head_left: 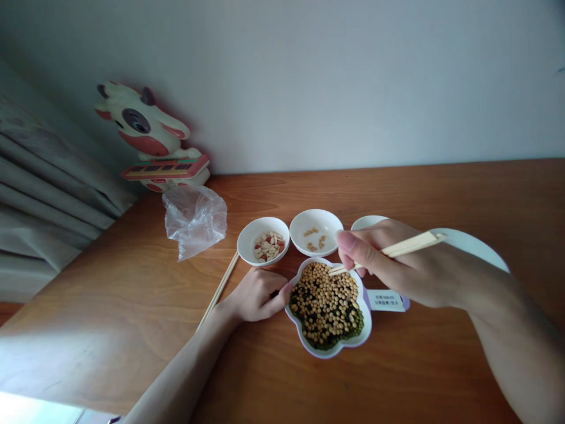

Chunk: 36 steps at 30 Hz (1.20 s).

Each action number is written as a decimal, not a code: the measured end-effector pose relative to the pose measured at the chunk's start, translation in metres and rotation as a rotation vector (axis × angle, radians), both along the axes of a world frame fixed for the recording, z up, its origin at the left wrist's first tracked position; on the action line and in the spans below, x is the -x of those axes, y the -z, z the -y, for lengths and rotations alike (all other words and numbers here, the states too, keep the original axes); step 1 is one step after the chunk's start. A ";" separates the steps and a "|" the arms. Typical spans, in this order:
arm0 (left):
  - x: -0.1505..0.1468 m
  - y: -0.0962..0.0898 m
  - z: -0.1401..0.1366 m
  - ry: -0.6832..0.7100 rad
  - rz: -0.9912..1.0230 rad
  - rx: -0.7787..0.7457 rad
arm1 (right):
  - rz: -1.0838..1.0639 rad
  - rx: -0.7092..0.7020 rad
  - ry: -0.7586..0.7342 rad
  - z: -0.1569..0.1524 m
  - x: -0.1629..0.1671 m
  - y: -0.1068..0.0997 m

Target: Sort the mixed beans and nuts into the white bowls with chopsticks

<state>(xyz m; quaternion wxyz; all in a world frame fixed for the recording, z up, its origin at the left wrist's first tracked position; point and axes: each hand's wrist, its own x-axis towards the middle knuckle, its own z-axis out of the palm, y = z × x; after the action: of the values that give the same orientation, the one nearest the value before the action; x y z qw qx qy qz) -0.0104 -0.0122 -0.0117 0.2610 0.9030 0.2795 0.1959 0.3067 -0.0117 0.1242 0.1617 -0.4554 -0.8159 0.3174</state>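
Note:
My right hand is closed around a pair of light wooden chopsticks. Their tips touch the soybeans in a white, lilac-rimmed flower-shaped bowl. Dark beans and green mung beans also show in it. On the bowl's left side, my left hand has its thumb against the rim, the other fingers curled. Behind it, one white bowl contains pale flat seeds and reddish nuts. Beside that, another white bowl has a few soybeans. Whether a bean is between the chopstick tips, I cannot tell.
Another pair of chopsticks lies left of my left hand. A crumpled clear plastic bag is near a cow-shaped toy keyboard. My right hand partly covers a white dish, another white bowl and a printed label.

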 end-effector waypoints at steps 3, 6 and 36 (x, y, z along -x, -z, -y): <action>0.000 0.000 0.000 -0.008 0.002 -0.003 | -0.022 -0.015 -0.039 -0.002 0.001 -0.001; -0.001 -0.001 0.001 -0.017 -0.002 -0.006 | -0.075 -0.004 -0.057 -0.005 0.002 -0.003; 0.001 -0.007 -0.003 0.065 0.012 -0.079 | -0.227 -0.118 0.236 -0.009 -0.005 -0.013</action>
<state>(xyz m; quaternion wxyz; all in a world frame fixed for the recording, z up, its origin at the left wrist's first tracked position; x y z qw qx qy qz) -0.0118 -0.0095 -0.0047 0.2332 0.9200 0.2406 0.2035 0.3122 -0.0030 0.1374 0.3153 -0.4992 -0.7505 0.2969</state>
